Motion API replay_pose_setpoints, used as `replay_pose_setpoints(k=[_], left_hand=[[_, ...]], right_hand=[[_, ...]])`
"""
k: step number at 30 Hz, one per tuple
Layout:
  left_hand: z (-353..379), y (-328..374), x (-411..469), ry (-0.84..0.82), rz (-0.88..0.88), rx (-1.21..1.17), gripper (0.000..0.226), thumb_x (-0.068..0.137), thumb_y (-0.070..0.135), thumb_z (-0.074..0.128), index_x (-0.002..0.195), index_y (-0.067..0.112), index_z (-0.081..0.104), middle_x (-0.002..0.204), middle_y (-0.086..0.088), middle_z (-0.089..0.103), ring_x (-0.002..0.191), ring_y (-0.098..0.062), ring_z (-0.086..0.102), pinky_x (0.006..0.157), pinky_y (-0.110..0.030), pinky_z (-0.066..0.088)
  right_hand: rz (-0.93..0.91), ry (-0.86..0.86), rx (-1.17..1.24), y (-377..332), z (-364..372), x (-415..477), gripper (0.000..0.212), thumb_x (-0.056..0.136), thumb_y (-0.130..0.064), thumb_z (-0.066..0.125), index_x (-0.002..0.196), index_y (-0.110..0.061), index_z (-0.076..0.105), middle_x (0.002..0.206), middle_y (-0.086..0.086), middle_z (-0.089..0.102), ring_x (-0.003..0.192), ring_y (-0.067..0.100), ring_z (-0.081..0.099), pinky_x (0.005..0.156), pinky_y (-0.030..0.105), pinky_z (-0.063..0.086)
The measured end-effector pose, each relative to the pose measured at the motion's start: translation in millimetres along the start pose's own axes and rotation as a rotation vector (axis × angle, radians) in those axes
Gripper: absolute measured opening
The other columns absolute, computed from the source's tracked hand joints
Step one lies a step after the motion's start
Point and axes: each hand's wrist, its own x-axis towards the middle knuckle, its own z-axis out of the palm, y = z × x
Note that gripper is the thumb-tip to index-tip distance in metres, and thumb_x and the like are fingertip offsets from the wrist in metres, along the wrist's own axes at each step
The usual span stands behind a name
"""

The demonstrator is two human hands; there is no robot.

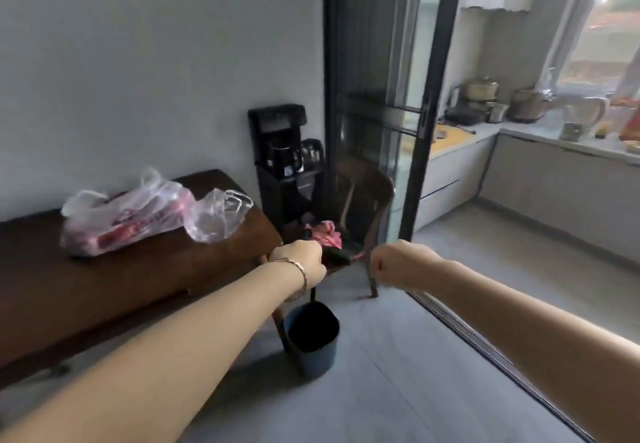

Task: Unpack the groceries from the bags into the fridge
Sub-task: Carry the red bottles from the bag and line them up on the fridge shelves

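Observation:
A thin plastic grocery bag (124, 217) with a red-and-white package inside lies on the dark wooden table (104, 286) at the left. A crumpled clear bag (221, 215) lies against its right side, near the table's corner. My left hand (301, 262), with a bracelet at the wrist, is curled into a fist just off that corner; nothing shows in it. My right hand (394, 264) is also a fist, held in the air to the right with nothing in it. Neither hand touches the bags. No fridge is in view.
A blue bin (311, 335) stands on the floor under my left hand. Behind my hands is a wooden chair (363, 200) with pink cloth (327, 234) on its seat, beside a black water dispenser (280, 165). A sliding glass door (381, 96) opens onto a kitchen counter (519, 127).

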Motion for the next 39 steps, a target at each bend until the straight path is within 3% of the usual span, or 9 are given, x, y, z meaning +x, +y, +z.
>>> replay_pose_setpoints(k=[5, 7, 9, 12, 20, 26, 30, 33, 39], left_hand=[[-6.5, -148.5, 0.1, 0.038, -0.279, -0.076, 0.026, 0.088, 0.024, 0.045, 0.106, 0.018, 0.063, 0.114, -0.005, 0.063, 0.104, -0.028, 0.06, 0.084, -0.033, 0.047], [-7.1, -204.0, 2.3, 0.042, -0.379, -0.082, 0.026, 0.089, 0.024, 0.044, 0.106, 0.018, 0.063, 0.114, -0.005, 0.063, 0.104, -0.028, 0.06, 0.083, -0.033, 0.046], [-9.0, -247.6, 9.0, 0.06, -0.451, -0.081, 0.027, 0.09, 0.023, 0.042, 0.106, 0.018, 0.063, 0.114, -0.005, 0.063, 0.104, -0.027, 0.06, 0.081, -0.031, 0.046], [-20.6, -313.7, 31.1, 0.078, -0.537, -0.086, 0.026, 0.092, 0.023, 0.042, 0.106, 0.018, 0.063, 0.112, -0.004, 0.064, 0.102, -0.026, 0.061, 0.08, -0.031, 0.046], [-51.2, -471.4, 98.5, 0.113, -0.648, -0.115, 0.023, 0.094, 0.026, 0.041, 0.102, 0.019, 0.062, 0.102, -0.003, 0.063, 0.092, -0.025, 0.061, 0.08, -0.033, 0.049], [-39.2, -575.5, 143.5, 0.076, -0.61, -0.064, 0.022, 0.094, 0.027, 0.041, 0.102, 0.019, 0.06, 0.103, -0.002, 0.064, 0.093, -0.024, 0.061, 0.081, -0.034, 0.051], [-35.5, -648.5, 192.2, 0.211, -0.531, -0.098, 0.024, 0.097, 0.023, 0.04, 0.109, 0.017, 0.06, 0.103, -0.001, 0.064, 0.09, -0.019, 0.062, 0.071, -0.024, 0.046], [-34.6, -702.4, 229.7, 0.305, -0.429, -0.128, 0.026, 0.094, 0.015, 0.044, 0.114, 0.014, 0.061, 0.113, -0.002, 0.06, 0.098, -0.019, 0.059, 0.081, -0.025, 0.048], [-5.6, -780.0, 294.5, 0.0, -0.271, 0.182, 0.025, 0.096, 0.018, 0.045, 0.116, 0.015, 0.059, 0.121, -0.002, 0.059, 0.114, -0.022, 0.052, 0.102, -0.032, 0.036]], right_hand=[[-0.263, -0.021, -0.013, -121.5, -1.8, 105.4, 0.018, 0.096, -0.027, 0.043, 0.083, -0.023, 0.053, 0.067, -0.008, 0.039, 0.078, 0.019, 0.048, 0.059, 0.023, 0.036], [-0.322, -0.045, -0.09, -173.0, -4.2, 141.9, 0.022, 0.096, -0.023, 0.042, 0.078, -0.019, 0.055, 0.073, -0.001, 0.048, 0.075, 0.022, 0.053, 0.062, 0.02, 0.039], [-0.379, -0.03, -0.059, -207.7, -0.1, 178.7, 0.02, 0.091, -0.023, 0.045, 0.093, -0.016, 0.064, 0.097, 0.004, 0.063, 0.094, 0.026, 0.061, 0.08, 0.03, 0.049], [-0.477, -0.044, -0.086, -262.2, 7.4, 249.0, 0.03, 0.094, -0.019, 0.04, 0.113, -0.01, 0.06, 0.115, 0.011, 0.061, 0.105, 0.031, 0.058, 0.085, 0.035, 0.047], [-0.6, -0.075, -0.069, -383.1, -3.3, 422.9, 0.029, 0.093, -0.028, 0.041, 0.115, -0.02, 0.059, 0.111, 0.001, 0.064, 0.099, 0.022, 0.061, 0.078, 0.029, 0.048], [-0.597, -0.043, -0.015, -457.5, 11.7, 517.4, 0.027, 0.094, -0.028, 0.04, 0.103, -0.017, 0.063, 0.099, -0.001, 0.065, 0.091, 0.018, 0.062, 0.077, 0.028, 0.051], [-0.543, -0.036, 0.052, -503.6, 13.4, 575.7, 0.025, 0.096, -0.026, 0.04, 0.103, -0.015, 0.061, 0.101, 0.004, 0.064, 0.095, 0.024, 0.061, 0.082, 0.034, 0.05], [-0.484, 0.067, 0.191, -532.1, 19.1, 610.0, 0.025, 0.096, -0.023, 0.042, 0.104, -0.015, 0.064, 0.104, 0.002, 0.066, 0.092, 0.02, 0.064, 0.081, 0.032, 0.053], [-0.473, 0.056, 0.307, -575.5, 48.8, 682.2, 0.029, 0.096, -0.016, 0.046, 0.121, -0.012, 0.06, 0.125, -0.002, 0.053, 0.115, 0.015, 0.051, 0.094, 0.017, 0.037]])
